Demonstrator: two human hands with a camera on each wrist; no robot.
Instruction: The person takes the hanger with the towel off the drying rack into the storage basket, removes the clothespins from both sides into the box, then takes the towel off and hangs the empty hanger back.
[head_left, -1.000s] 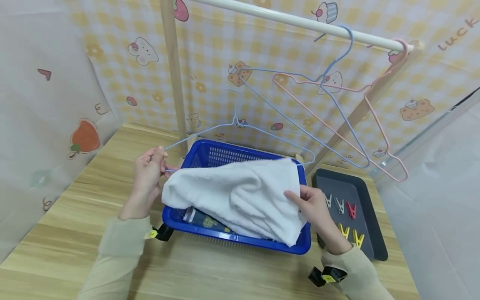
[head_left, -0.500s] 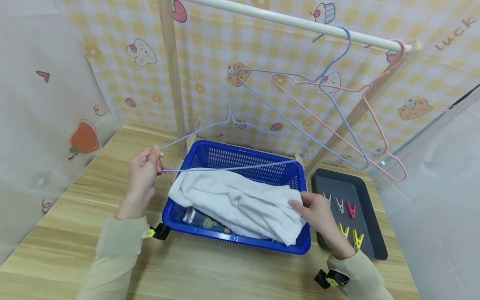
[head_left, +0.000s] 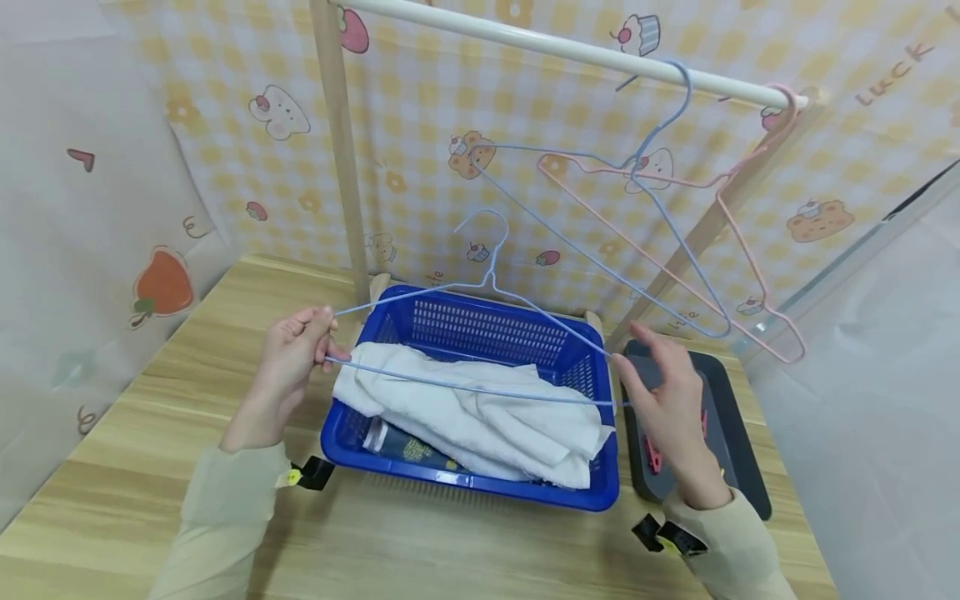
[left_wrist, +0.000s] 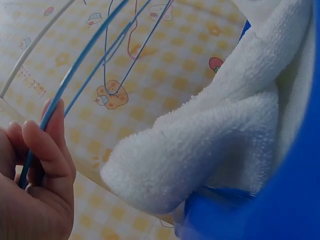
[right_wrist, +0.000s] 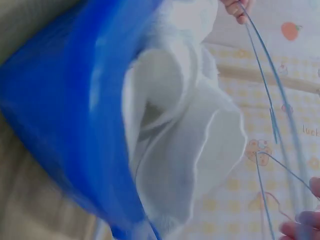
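Note:
In the head view a light-blue wire hanger (head_left: 450, 386) is held level over the blue basket, its hook pointing at the backdrop. My left hand (head_left: 288, 354) grips the hanger's left end between thumb and fingers; the left wrist view shows these curled fingers (left_wrist: 47, 155) around the wire. At the hanger's right end is my right hand (head_left: 667, 408), thumb and fingers spread apart around the wire's corner, which is partly hidden. A crumpled white towel (head_left: 450, 408) lies in the basket (head_left: 465, 478), below the hanger. The right wrist view is blurred.
A patterned dark cloth (head_left: 408, 446) shows under the towel. Another blue hanger (head_left: 678, 237) and a pink hanger (head_left: 750, 250) hang from the white rail (head_left: 525, 37). A grey tray (head_left: 738, 433) with clothespins stands right of the basket, partly behind my right hand.
My right hand has let go of the towel, which dropped back into the basket, and moved to the hanger's right end. The hanger's hook has swung into clearer view.

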